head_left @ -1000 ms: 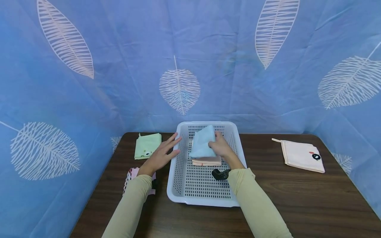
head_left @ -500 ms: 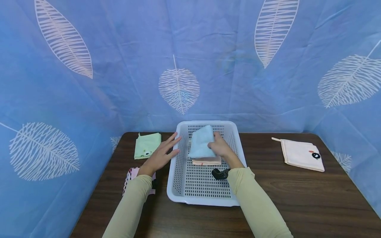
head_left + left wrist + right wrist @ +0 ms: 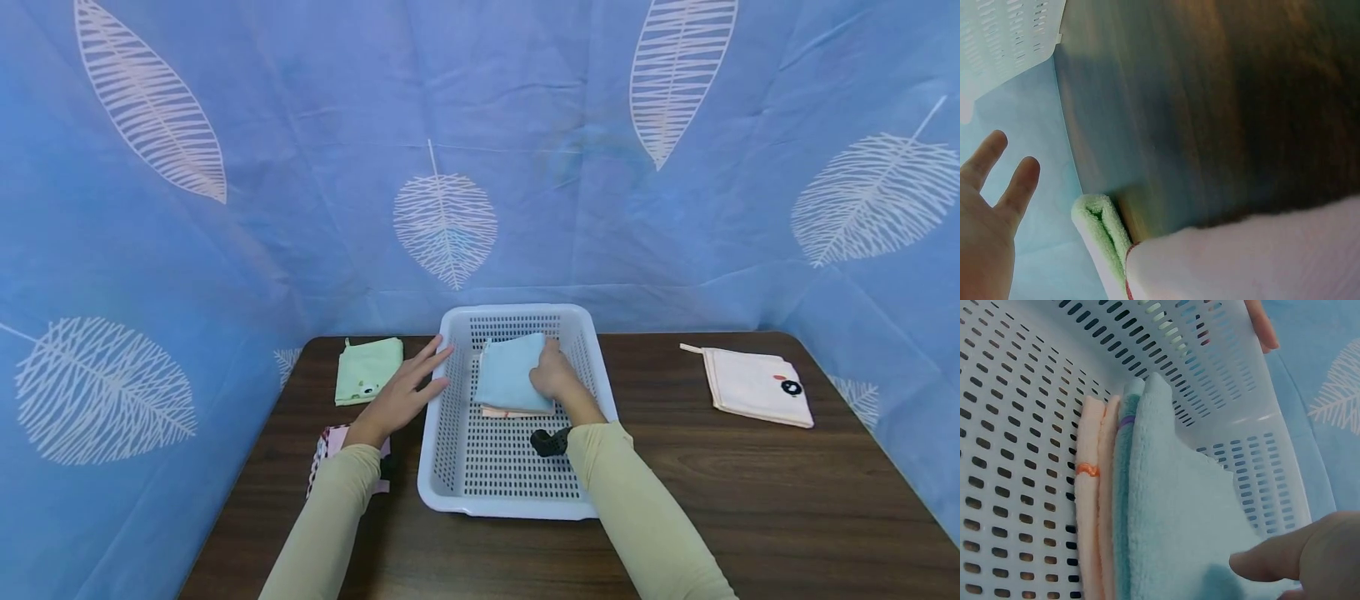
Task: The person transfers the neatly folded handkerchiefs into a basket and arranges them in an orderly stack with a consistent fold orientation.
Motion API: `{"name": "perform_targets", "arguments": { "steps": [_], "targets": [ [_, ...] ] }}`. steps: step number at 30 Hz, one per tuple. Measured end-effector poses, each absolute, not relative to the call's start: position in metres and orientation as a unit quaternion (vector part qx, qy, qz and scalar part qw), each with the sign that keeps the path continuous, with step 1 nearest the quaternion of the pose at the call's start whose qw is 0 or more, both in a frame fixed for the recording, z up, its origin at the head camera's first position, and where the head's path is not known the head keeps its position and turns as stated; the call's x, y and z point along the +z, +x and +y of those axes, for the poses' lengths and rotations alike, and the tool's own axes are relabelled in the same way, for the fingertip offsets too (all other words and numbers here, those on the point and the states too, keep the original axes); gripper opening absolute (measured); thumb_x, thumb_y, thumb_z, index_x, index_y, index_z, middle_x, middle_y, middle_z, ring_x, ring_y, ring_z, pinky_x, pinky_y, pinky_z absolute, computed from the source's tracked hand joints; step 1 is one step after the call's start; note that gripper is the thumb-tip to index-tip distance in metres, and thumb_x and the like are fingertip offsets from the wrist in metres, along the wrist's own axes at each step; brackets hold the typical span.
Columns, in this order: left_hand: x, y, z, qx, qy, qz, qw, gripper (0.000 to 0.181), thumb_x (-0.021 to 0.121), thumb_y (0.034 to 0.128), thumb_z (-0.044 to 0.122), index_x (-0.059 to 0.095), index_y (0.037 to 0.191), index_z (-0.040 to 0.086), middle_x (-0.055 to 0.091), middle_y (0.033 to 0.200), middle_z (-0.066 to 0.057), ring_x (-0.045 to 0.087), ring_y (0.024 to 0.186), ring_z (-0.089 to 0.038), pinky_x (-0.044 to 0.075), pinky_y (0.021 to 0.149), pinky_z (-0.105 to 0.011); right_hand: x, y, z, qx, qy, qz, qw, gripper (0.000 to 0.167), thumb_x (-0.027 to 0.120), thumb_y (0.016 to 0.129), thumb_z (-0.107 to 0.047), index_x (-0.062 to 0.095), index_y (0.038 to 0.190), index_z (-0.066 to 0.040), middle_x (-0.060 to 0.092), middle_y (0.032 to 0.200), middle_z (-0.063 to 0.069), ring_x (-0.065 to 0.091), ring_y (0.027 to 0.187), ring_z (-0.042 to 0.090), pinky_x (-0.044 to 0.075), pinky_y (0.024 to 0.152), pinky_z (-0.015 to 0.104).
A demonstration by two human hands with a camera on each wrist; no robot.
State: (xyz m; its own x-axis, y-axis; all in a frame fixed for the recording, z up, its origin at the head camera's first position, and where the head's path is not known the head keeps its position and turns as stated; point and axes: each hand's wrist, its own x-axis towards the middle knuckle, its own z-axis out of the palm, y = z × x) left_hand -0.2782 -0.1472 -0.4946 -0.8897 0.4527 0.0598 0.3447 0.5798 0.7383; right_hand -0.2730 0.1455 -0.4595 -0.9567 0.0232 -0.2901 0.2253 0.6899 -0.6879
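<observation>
A folded light blue towel (image 3: 512,372) lies over a folded peach towel (image 3: 506,412) in the white perforated basket (image 3: 525,504). At the blue towel's right edge my right hand (image 3: 557,372) pinches it, thumb on top; the other fingers are mostly hidden. The right wrist view shows the thumb (image 3: 1266,556) over the blue towel (image 3: 1172,506), with the peach towel (image 3: 1090,487) beneath. My left hand (image 3: 405,396) has its fingers spread beside the basket's left rim and holds nothing. Whether its fingertips touch the rim I cannot tell.
A folded green towel (image 3: 367,371) lies at the back left, and a pink patterned cloth (image 3: 333,437) is partly under the left forearm. At right lies a folded pale towel (image 3: 757,387) with a loop. A blue leaf-patterned curtain (image 3: 525,225) stands behind the dark wooden table (image 3: 690,483).
The blue towel has come down from a tilted position to lie flatter over the peach towel, the right hand lowering with it. My left hand stays in place. The view has shifted slightly.
</observation>
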Motion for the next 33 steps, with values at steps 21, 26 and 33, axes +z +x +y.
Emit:
{"name": "perform_targets", "arguments": {
  "steps": [21,26,33],
  "targets": [
    [-0.494,-0.277,-0.145,0.401,0.22,0.886,0.074,0.059,0.049,0.1015,0.06,0.027,0.155,0.055,0.007,0.169,0.028,0.011,0.161,-0.032,0.02,0.119,-0.074,-0.454,-0.272,0.148,-0.316,0.063,0.941,0.103,0.067,0.045,0.099,-0.006,0.02,0.161,0.004,0.027,0.163,0.029,0.032,0.15,0.046,0.029,0.123,0.057],
    [-0.496,-0.277,-0.144,0.401,0.225,0.885,0.076,0.059,0.049,0.1019,0.06,0.027,0.156,0.054,0.008,0.171,0.025,0.011,0.161,-0.031,0.02,0.12,-0.073,-0.452,-0.269,0.149,-0.322,0.055,0.941,0.091,0.065,0.047,0.1,-0.009,0.025,0.16,0.002,0.029,0.162,0.029,0.04,0.144,0.045,0.036,0.119,0.058],
    [-0.493,-0.277,-0.146,0.404,0.228,0.883,0.07,0.059,0.05,0.1025,0.058,0.029,0.157,0.05,0.008,0.17,0.025,0.012,0.16,-0.034,0.02,0.119,-0.075,-0.445,-0.268,0.148,-0.356,0.038,0.932,0.055,0.06,0.05,0.102,-0.015,0.034,0.158,-0.001,0.031,0.161,0.028,0.038,0.144,0.047,0.038,0.115,0.062]
  ]
}}
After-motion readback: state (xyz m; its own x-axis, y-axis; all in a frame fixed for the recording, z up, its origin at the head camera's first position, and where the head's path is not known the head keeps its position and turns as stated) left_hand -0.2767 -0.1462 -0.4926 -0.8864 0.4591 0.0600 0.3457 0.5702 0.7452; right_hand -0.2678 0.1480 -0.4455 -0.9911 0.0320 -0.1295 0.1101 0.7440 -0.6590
